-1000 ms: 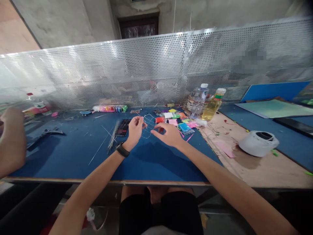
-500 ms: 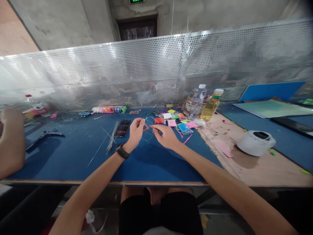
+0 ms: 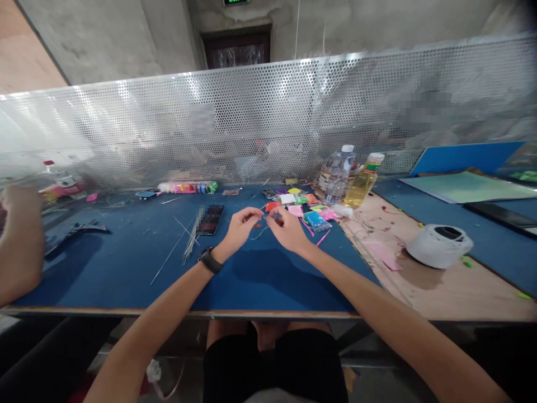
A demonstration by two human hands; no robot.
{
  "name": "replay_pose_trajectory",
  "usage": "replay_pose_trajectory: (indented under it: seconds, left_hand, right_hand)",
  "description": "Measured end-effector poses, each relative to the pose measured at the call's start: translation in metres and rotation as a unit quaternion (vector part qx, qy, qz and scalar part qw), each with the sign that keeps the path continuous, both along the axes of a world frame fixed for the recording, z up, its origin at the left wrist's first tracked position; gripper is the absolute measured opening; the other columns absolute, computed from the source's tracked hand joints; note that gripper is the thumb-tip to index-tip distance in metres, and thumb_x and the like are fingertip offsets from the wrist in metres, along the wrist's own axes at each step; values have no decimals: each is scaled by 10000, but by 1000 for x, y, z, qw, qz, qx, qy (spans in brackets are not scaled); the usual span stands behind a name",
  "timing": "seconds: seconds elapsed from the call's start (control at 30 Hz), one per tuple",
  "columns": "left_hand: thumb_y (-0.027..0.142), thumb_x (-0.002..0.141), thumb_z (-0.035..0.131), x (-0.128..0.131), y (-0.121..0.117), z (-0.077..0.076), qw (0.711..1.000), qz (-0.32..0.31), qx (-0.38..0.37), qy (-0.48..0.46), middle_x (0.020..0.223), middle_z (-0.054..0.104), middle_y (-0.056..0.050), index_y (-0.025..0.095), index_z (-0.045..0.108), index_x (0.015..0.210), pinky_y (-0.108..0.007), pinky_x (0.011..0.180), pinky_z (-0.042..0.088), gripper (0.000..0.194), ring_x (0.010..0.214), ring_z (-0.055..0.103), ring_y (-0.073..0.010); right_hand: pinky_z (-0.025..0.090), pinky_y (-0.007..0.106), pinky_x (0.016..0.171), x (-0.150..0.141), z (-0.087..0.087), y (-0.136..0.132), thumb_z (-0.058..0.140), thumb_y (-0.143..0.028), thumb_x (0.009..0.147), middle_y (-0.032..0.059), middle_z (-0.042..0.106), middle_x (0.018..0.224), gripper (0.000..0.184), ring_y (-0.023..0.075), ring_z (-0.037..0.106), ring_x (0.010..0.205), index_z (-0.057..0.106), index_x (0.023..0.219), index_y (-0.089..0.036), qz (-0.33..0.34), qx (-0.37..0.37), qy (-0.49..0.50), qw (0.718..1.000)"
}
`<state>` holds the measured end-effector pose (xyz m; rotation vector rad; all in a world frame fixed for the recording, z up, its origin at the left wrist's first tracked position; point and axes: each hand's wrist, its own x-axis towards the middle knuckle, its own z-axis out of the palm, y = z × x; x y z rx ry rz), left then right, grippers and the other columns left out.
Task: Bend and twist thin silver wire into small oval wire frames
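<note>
My left hand (image 3: pixel 243 226), with a dark watch (image 3: pixel 210 259) on the wrist, is raised over the blue table. Its thumb and fingers pinch a thin pale wire (image 3: pixel 258 234), part of which hangs in a curve below the fingertips. Facing it, my right hand (image 3: pixel 287 228) is closed at the fingertips on the same wire. The fingertips of both hands almost meet, and they hide most of the wire. Just beyond my right hand lie small coloured clay packets (image 3: pixel 295 211). Left of my left hand is a phone (image 3: pixel 213 219) beside several straight thin rods (image 3: pixel 189 246).
At the back right stand a clear bottle (image 3: pixel 336 176) and a bottle of yellow liquid (image 3: pixel 363 180). A white spool (image 3: pixel 438 245) sits on the bare board. Another person's arm (image 3: pixel 20 246) rests at the left, near dark pliers-like tool (image 3: pixel 78 235). A perforated metal screen (image 3: pixel 251 123) borders the table.
My hands have come closer together, the left moving right. The wire's wide loop has shrunk from view, leaving a small curve below my fingers.
</note>
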<state>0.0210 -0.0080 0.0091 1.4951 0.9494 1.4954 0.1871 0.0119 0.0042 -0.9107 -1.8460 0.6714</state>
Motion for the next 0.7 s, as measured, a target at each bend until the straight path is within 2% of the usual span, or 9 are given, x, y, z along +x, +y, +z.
replay_pose_trajectory:
  seconds: [0.07, 0.13, 0.23, 0.33, 0.4, 0.53, 0.63, 0.7]
  left_hand:
    - [311, 822, 648, 2, -5, 2, 998, -34, 25, 56, 985, 668, -75, 187, 741, 908, -292, 766, 524, 177, 866, 620, -169]
    - [334, 837, 645, 5, -10, 3, 994, -44, 50, 86, 1011, 663, -84, 209, 763, 958, -280, 747, 503, 211, 880, 615, -175]
    - [357, 804, 695, 9, -13, 2, 991, -13, 78, 104, 942, 648, -68, 230, 783, 865, -259, 678, 463, 167, 809, 588, -155]
    - [360, 804, 698, 9, -10, 0, 989, 10, 96, 115, 886, 640, -55, 224, 772, 760, -265, 695, 458, 160, 806, 577, -151]
    - [383, 821, 677, 7, -6, -1, 993, 24, 74, 87, 873, 645, -53, 209, 759, 774, -274, 715, 474, 198, 792, 580, -146]
    - [461, 818, 658, -1, 5, -2, 997, 45, -8, -55, 905, 634, -46, 181, 711, 852, -264, 694, 512, 287, 769, 575, -125]
    - [465, 798, 677, -5, 9, -2, 991, 54, -30, -117, 903, 601, -37, 165, 675, 850, -233, 668, 516, 305, 775, 553, -110]
    - [466, 793, 681, -8, 11, -1, 987, 61, -38, -142, 874, 578, -27, 162, 650, 845, -227, 663, 523, 310, 763, 539, -103]
  right_hand:
    - [302, 262, 469, 1, -2, 1, 521, -298, 841, -56, 487, 547, 105, 127, 427, 453, 509, 914, -223, -28, 0, 2, 1000]
    - [301, 266, 468, 1, -4, 2, 518, -276, 819, -64, 480, 538, 151, 133, 432, 447, 495, 959, -222, -49, 5, -1, 999]
    - [305, 268, 480, 0, -7, 3, 530, -254, 791, -68, 476, 546, 240, 140, 452, 463, 479, 1021, -210, -60, 21, -14, 998]
    - [315, 271, 492, -1, -8, 2, 536, -266, 807, -64, 485, 557, 263, 143, 469, 481, 476, 1056, -205, -47, 34, -27, 998]
    - [323, 274, 496, -2, -6, 1, 533, -316, 845, -66, 476, 546, 241, 141, 468, 479, 489, 1058, -209, -23, 30, -33, 999]
    - [350, 280, 502, 0, 2, -4, 495, -433, 909, -57, 466, 550, 290, 142, 469, 483, 527, 1099, -216, 13, 8, -16, 1000]
    - [344, 278, 487, 2, 7, -7, 488, -491, 922, -58, 447, 552, 367, 140, 448, 476, 510, 1171, -222, 30, -6, 10, 999]
    - [314, 273, 466, 3, 9, -9, 473, -523, 928, -61, 417, 537, 364, 135, 417, 459, 523, 1134, -228, 48, -14, 13, 999]
